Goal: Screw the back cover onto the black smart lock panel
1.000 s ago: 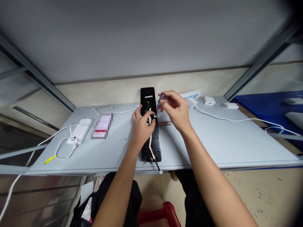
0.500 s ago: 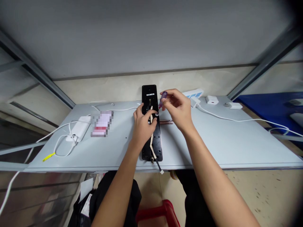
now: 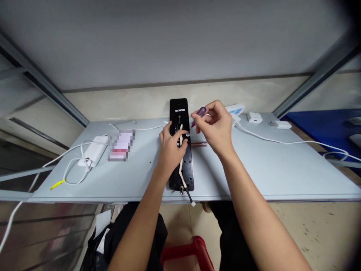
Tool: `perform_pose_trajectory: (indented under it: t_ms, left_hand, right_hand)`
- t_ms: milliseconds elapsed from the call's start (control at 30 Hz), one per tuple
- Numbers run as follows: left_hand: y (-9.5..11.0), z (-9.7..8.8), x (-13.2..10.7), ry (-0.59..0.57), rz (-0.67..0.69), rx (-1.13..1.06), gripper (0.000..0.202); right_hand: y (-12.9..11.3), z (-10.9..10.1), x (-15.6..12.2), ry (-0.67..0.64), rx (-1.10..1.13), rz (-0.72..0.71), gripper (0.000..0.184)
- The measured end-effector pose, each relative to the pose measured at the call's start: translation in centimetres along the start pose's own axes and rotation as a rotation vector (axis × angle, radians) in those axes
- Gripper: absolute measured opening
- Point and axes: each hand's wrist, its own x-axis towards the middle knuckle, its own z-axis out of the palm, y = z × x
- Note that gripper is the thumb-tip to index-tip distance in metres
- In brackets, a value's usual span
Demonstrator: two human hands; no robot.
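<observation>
A long black panel (image 3: 188, 162), likely a door lock housing, lies lengthwise on the table. A sleeved off-white cable (image 3: 181, 169) runs down it, its plug hanging over the front edge. My left hand (image 3: 172, 145) lies across the panel's middle and holds it, fingers bent over both sides, thumb and index near a pale round spot at the right edge. In my right hand (image 3: 216, 126) a screwdriver with a purple see-through handle (image 3: 202, 111) is pinched. It slants down-left, its tip by my left index fingertip; whether it touches the panel I cannot tell.
A reddish-brown rod-like object (image 3: 199, 144) lies right of the panel. Left are a phone (image 3: 121, 145) and a white power bank (image 3: 96, 150) with cables. White chargers (image 3: 254, 117) and a power strip (image 3: 236, 110) stand at the back right. A red stool (image 3: 201, 250) is below.
My right hand has shifted slightly right, and the screwdriver leans over further to the right. The left hand stays on the panel. The view has shifted a little.
</observation>
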Motion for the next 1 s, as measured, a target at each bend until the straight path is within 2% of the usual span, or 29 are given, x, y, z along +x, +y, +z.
perform_pose_trajectory:
  t_ms: [167, 300, 567, 833, 1000]
  left_hand:
    - [-0.1, 0.2, -0.1, 0.017, -0.003, 0.004, 0.029]
    - [-0.2, 0.5, -0.1, 0.047, 0.013, 0.021, 0.029]
    - [-0.2, 0.3, 0.0, 0.033, 0.027, 0.032, 0.032]
    - [-0.2, 0.1, -0.2, -0.004, 0.010, 0.043, 0.036]
    - [-0.2, 0.1, -0.3, -0.024, 0.006, 0.059, 0.038]
  right_hand:
    - [0.0, 0.0, -0.1, -0.044, -0.017, -0.071, 0.033]
    - [-0.1, -0.2, -0.3, -0.098, -0.052, -0.159, 0.030]
    - [-1.0, -0.6, -0.5, -0.103, -0.278, -0.292, 0.023]
    - [-1.1, 0.7, -0.7, -0.111, -0.285, -0.300, 0.021]
    - [-1.2, 0.2, -0.5, -0.140, -0.272, -0.315, 0.027]
